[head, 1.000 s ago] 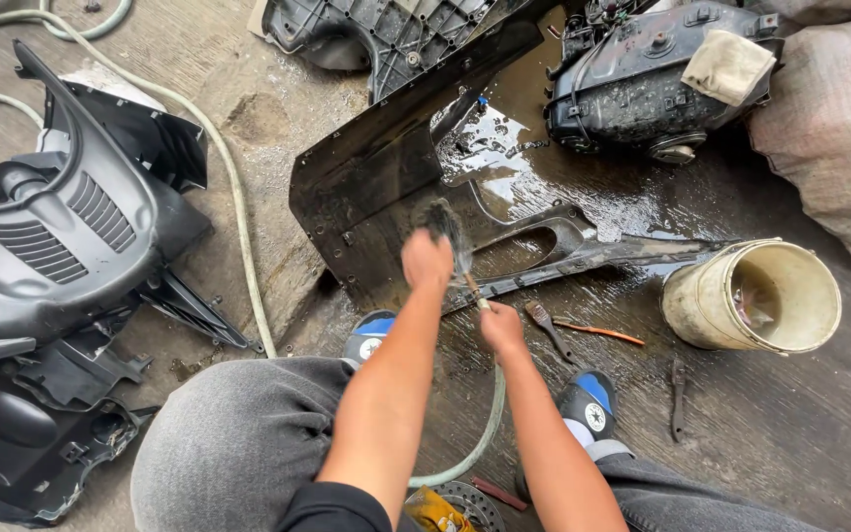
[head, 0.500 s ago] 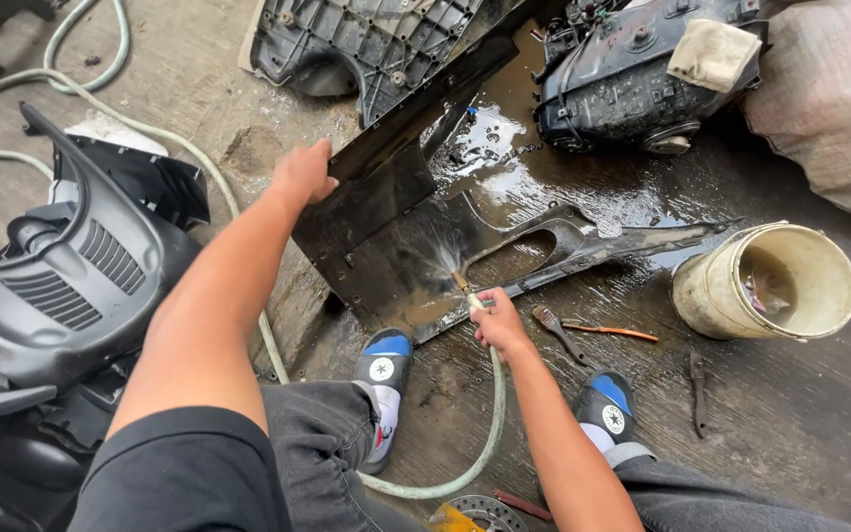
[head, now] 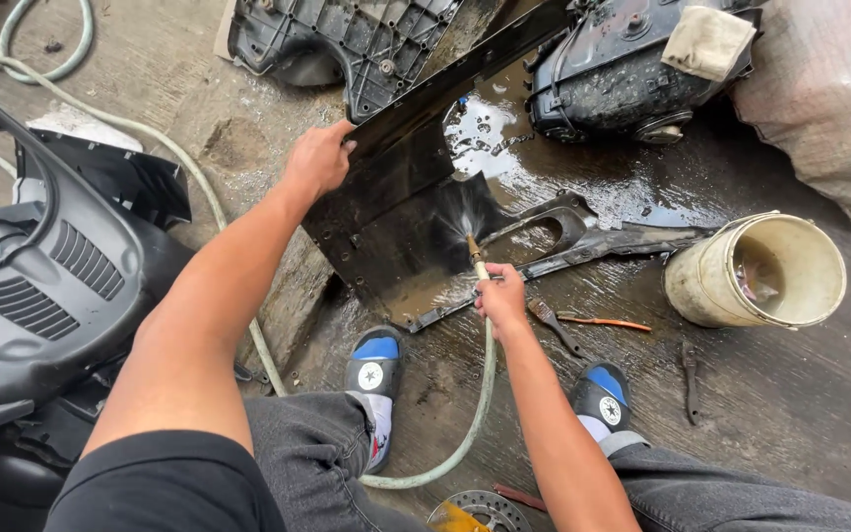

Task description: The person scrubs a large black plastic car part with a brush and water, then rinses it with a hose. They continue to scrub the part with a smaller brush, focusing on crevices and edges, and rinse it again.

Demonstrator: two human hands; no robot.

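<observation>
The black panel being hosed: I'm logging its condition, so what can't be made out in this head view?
- Black panel: its far face is turned away; spray from the hose in the right hand blurs its middle.
- Left hand: fingertips curl behind the panel's edge.
- Bucket: contents too small to identify.

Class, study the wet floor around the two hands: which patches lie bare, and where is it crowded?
Bare wet floor lies below the cream bucket, right of the loose tools. Another bare patch lies top left, inside the hose curve. It is crowded around the black panel, left hand and right hand.
</observation>
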